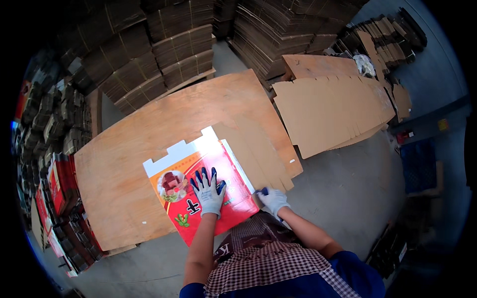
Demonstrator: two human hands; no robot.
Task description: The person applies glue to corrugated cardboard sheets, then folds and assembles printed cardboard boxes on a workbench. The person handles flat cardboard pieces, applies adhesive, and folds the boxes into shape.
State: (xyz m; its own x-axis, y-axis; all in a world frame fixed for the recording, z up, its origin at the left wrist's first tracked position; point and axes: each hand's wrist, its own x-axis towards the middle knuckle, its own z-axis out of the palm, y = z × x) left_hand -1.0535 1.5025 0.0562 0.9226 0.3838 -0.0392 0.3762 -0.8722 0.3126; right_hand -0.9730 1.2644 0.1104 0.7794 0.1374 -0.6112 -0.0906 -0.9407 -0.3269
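Left hand (pixel 208 191), gloved, lies flat with fingers spread on the printed red carton blank (pixel 203 186). Not grasping, just pressing down, likely to pin the sheet so it doesn't slide or spring up. Forearm comes straight up from the lower edge, wrist in line, palm down.

Right hand (pixel 272 198), also gloved, sits at the blank's right edge, fingers curled around the corner where the red sheet meets the brown flap (pixel 258 154). Looks like a pinch on that edge, but can't tell how firm the grip is. Elbow bent, forearm angled in from lower right.

Blank lies unfolded, print side up, on the near right part of a big wooden board (pixel 149 149) serving as bench, low over the concrete floor (pixel 348 188). Its near corner overhangs the board toward the person. White margin with tabs faces away; brown flap extends up and right, plain side showing.

Around it:
- loose flat brown cardboard sheets (pixel 333 109) on the floor right of the board, well apart from the hands
- tall stacks of bundled cardboard (pixel 164 44) behind the board
- finished red printed stock (pixel 59 184) bundled along the left

Checked apron (pixel 268 253) hangs at the lower edge between the forearms.
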